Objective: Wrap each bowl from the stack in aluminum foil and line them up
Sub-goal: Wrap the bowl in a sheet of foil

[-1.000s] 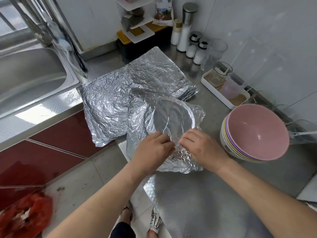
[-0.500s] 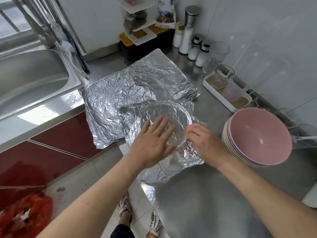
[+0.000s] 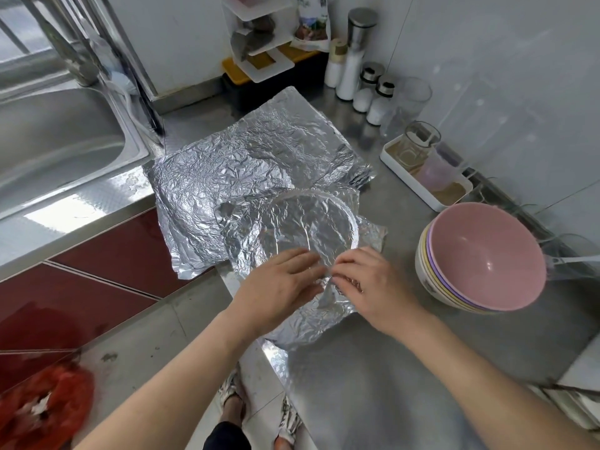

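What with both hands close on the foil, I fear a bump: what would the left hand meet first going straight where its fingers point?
Probably the right hand: the left hand points at its fingertips, seemingly just short of touching.

Left hand (image 3: 279, 284): left bare from fingertips to wrist.
Right hand (image 3: 367, 280): likewise left bare.
Left forearm (image 3: 168, 378): shown uncovered as far as the lower edge.
Right forearm (image 3: 480, 368): shown uncovered in the same way.
Clothing (image 3: 225, 437): a dark garment is glimpsed at the bottom edge; its kind cannot be told.
Left slipper (image 3: 230, 386): an open slipper is worn, its strap patterned in black and white.
Right slipper (image 3: 289, 417): a matching strap is worn.
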Available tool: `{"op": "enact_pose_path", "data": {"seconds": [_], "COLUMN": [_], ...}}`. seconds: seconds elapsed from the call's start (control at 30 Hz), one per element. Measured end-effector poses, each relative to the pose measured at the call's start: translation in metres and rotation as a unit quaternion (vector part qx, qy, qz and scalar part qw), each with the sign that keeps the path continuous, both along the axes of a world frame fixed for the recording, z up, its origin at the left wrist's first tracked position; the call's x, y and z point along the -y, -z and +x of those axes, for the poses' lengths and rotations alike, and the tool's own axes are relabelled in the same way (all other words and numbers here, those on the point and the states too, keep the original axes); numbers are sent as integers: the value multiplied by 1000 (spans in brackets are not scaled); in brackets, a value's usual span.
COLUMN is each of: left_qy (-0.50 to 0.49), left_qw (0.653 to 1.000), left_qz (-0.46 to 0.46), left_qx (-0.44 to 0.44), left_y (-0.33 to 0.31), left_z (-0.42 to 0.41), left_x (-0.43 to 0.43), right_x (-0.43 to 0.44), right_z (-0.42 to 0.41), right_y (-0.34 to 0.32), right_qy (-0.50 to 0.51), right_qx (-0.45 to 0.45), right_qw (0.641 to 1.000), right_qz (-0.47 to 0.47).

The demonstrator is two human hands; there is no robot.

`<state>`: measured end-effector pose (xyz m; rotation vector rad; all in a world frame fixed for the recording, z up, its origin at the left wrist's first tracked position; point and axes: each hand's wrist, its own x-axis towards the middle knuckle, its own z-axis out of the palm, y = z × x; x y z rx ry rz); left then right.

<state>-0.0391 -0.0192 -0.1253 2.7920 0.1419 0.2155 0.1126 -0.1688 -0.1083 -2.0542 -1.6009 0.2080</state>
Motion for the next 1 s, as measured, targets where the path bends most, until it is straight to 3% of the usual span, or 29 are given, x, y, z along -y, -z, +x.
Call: {"op": "enact_pose_path", "data": {"seconds": [0.4, 0.77, 1.0], "left_qy": [-47, -70, -45], "left_qw": [990, 994, 996], "left_qz": [87, -9, -2], "left_qx": [101, 88, 71], "left_y": [14, 1, 13], "left_z": [8, 14, 12], "left_x": [12, 23, 18], "right_x": [-4, 9, 13], "right_z": [-5, 18, 12], "right_y": [19, 1, 20], "right_qy": [4, 7, -65], "right_qx": [55, 40, 92], "right_qw": [997, 999, 994], "right_qz": [49, 14, 16]}}
